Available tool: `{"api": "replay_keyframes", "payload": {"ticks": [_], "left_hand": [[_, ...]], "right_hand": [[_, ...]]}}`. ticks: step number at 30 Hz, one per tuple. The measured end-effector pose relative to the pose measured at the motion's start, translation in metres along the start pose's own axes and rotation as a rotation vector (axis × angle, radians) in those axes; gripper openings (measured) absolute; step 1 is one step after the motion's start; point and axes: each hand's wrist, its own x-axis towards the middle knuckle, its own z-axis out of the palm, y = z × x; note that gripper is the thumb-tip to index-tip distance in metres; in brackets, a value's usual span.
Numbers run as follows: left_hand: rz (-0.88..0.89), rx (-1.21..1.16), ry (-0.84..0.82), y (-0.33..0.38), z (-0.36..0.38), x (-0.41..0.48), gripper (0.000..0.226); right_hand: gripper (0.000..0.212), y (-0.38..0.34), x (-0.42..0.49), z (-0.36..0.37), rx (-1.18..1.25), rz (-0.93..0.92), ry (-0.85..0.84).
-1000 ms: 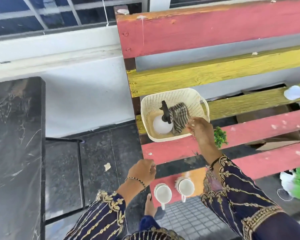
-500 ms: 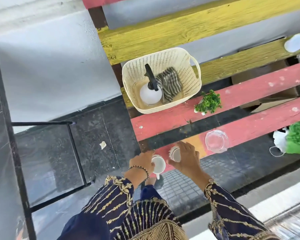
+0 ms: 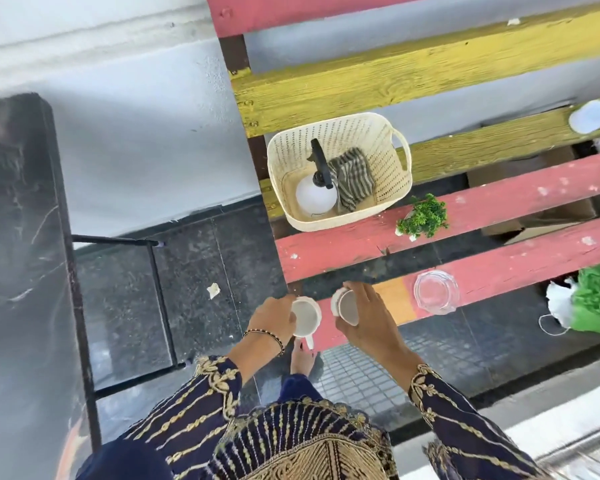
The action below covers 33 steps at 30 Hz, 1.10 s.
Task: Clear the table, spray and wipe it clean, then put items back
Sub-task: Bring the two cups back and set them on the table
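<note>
Two white mugs sit at the near left end of a red-and-yellow slatted bench. My left hand grips the left mug by its rim. My right hand holds the right mug, tilted and lifted off the slat. Farther back, a cream basket holds a white spray bottle with a black trigger and a striped cloth. The black marble table stands at the left.
A small green plant stands on a red slat right of the basket. A clear glass jar sits on the nearest slat. A white lid lies far right. A green and white bag is on the floor.
My right hand left the basket and came down to the right mug, which is now tilted up. My left hand closed on the left mug. The view tilted downward.
</note>
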Motion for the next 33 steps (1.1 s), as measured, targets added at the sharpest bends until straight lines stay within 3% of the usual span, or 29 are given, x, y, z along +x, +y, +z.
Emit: {"api": "replay_keyframes", "payload": {"ticks": [6,14,25,33], "left_hand": [[-0.044,-0.203,0.168,-0.046,-0.077,-0.074,0.04],[-0.092,-0.378,0.433,-0.161,-0.142,-0.192,0.035],[-0.242,-0.299,0.577,-0.415,-0.193,-0.337,0.029],[-0.451,-0.172,0.529,-0.58,-0.198,-0.389,0.034]], "right_hand": [[0.073,-0.097,-0.019,-0.02,0.033,-0.203,0.035],[0.075,-0.257,-0.058,0.011,-0.002,-0.433,0.052],[0.08,-0.492,-0.132,0.176,-0.135,-0.555,-0.044],[0.077,-0.589,-0.171,0.288,-0.212,-0.513,-0.123]]}}
